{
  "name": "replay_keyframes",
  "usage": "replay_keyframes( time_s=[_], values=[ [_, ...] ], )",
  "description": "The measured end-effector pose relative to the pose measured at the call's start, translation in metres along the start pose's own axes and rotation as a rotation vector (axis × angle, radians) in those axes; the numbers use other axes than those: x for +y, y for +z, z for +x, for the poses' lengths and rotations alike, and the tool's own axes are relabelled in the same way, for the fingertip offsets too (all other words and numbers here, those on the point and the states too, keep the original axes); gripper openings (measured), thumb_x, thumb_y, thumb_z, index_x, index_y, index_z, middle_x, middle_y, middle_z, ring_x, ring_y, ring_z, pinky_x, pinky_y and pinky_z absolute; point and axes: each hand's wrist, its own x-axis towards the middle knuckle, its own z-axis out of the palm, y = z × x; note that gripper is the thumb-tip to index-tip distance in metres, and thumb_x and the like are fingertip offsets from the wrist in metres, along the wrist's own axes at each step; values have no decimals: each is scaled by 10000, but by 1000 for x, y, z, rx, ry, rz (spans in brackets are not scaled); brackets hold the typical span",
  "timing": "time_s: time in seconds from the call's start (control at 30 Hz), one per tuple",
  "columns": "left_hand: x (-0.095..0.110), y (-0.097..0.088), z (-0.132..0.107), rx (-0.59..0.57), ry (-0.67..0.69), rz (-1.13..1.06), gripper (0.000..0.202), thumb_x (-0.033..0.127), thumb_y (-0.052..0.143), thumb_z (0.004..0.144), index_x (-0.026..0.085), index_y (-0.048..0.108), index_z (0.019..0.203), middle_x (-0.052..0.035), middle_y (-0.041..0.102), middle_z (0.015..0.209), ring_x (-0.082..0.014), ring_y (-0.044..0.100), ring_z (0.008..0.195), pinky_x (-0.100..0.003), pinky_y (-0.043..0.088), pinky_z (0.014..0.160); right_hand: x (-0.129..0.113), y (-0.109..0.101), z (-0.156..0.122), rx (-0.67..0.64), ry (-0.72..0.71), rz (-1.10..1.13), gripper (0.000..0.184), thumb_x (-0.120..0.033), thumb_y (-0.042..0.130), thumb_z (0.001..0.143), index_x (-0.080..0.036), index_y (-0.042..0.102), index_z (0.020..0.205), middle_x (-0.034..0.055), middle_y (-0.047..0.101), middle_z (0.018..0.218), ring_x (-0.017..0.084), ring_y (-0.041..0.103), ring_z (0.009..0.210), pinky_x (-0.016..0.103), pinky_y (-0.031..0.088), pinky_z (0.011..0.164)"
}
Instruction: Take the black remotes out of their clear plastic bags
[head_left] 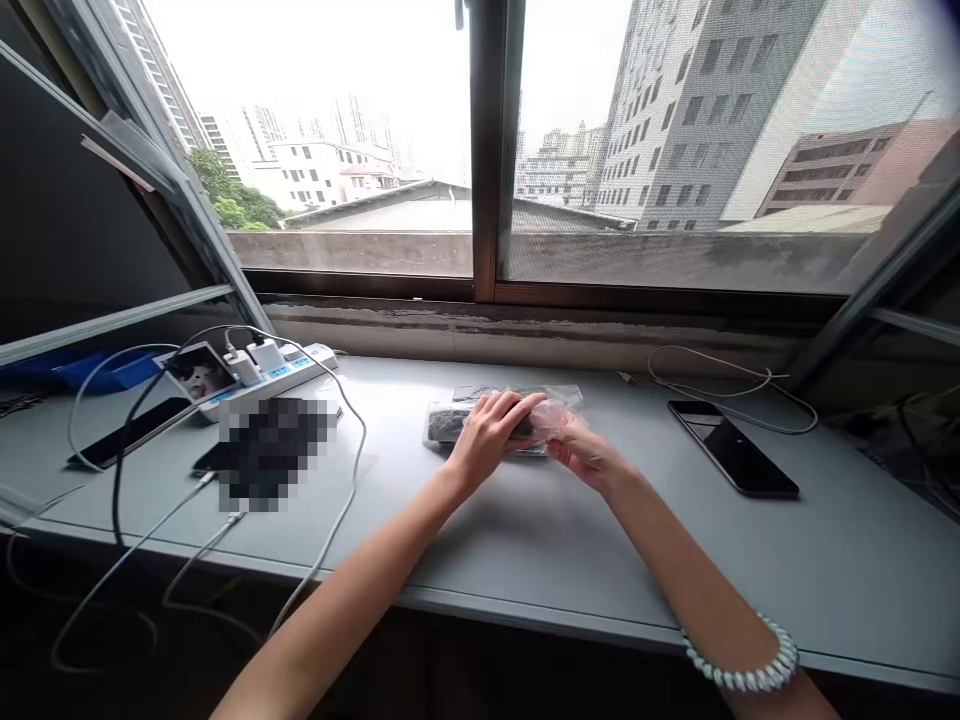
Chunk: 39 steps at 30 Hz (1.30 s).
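A dark, flat object in clear plastic wrapping [445, 422] lies near the middle of the grey table. Over its top rests my left hand [487, 428], fingers curved round it and pointing right. My right hand [581, 445] pinches the bunched clear plastic at the right end, thumb and fingers closed together. Just behind both hands is another flat, dark, plastic-wrapped piece [566, 393], partly covered by them. What exactly the wrapped object is I cannot make out. A coiled pale bracelet [750, 678] circles my right forearm.
A black phone [731, 447] lies at the right beside a white cable [806, 420]. On the left are a power strip [292, 375] with plugged-in chargers, another phone [135, 430], a blurred dark device [274, 450] and looping cables. The window frame [491, 150] stands behind the table [517, 560].
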Motion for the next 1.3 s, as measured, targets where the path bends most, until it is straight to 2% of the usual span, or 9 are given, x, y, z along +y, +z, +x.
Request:
replay_keyframes(
  time_s=[0.2, 0.3, 0.47, 0.6, 0.77, 0.9, 1.0, 1.1, 1.3],
  values=[
    [-3, -4, 2, 26, 70, -24, 556, 456, 417, 895, 221, 308, 1387, -80, 588, 1116, -215, 547, 962, -332, 430, 845, -5, 5, -1, -49, -9, 26, 315, -287, 713, 611, -216, 608, 900, -38, 507, 641, 76, 341, 519, 229, 271, 465],
    [-3, -5, 3, 22, 72, 3, 563, 420, 407, 905, 196, 281, 1405, -87, 598, 1113, -217, 555, 959, -330, 445, 838, -6, 5, 0, -34, -35, 152, 395, -305, 716, 604, -233, 590, 972, -45, 519, 665, 68, 372, 520, 208, 291, 454],
    [-2, -4, 1, 71, 6, 64, 438, 312, 418, 882, 183, 448, 1300, -70, 626, 1065, -210, 572, 945, -307, 486, 758, -12, 0, 1, -65, -98, 408, 358, -309, 660, 664, -231, 593, 1007, -64, 491, 617, 53, 351, 463, 193, 300, 418],
    [0, -2, 3, 112, -27, 63, 323, 213, 395, 868, 201, 571, 1139, -63, 616, 1105, -193, 573, 979, -303, 502, 773, -17, -3, 4, -22, -51, 501, 285, -337, 642, 688, -200, 605, 935, -56, 510, 609, 43, 341, 434, 183, 286, 385],
    [14, -4, 5, 185, 3, 49, 282, 123, 439, 805, 201, 623, 1004, -73, 543, 1205, -198, 543, 1032, -301, 512, 765, -17, -9, 7, 148, -101, 449, 251, -349, 653, 659, -211, 600, 862, -80, 459, 534, 39, 321, 396, 182, 271, 362],
    [25, -3, 4, 161, 15, 55, 234, 104, 472, 780, 214, 632, 911, -58, 561, 1070, -192, 542, 966, -299, 515, 732, -14, -9, 5, 285, -142, 112, 314, -486, 615, 689, -184, 632, 774, -48, 478, 489, 71, 418, 416, 203, 339, 394],
    [30, 3, 3, 80, -6, 57, 163, 111, 498, 781, 199, 610, 859, -65, 536, 1047, -203, 526, 997, -308, 518, 747, -12, -7, 2, 175, -133, -177, 447, -592, 579, 706, -156, 663, 753, 3, 556, 538, 110, 505, 480, 226, 391, 441],
    [31, 12, 3, -17, -16, 31, 128, 182, 573, 782, 191, 561, 908, -78, 516, 1046, -225, 513, 1019, -350, 513, 799, -10, -7, -1, -23, -92, -242, 514, -646, 559, 703, -155, 675, 806, 29, 624, 690, 127, 549, 567, 233, 422, 494],
    [31, 26, -3, 6, -134, -185, 433, 230, 659, 711, 230, 402, 1059, -97, 424, 1163, -246, 503, 1058, -416, 480, 852, -12, -18, -7, -289, -54, -352, 527, -564, 683, 641, -156, 674, 974, 46, 638, 806, 149, 560, 704, 247, 436, 589]
  ],
)
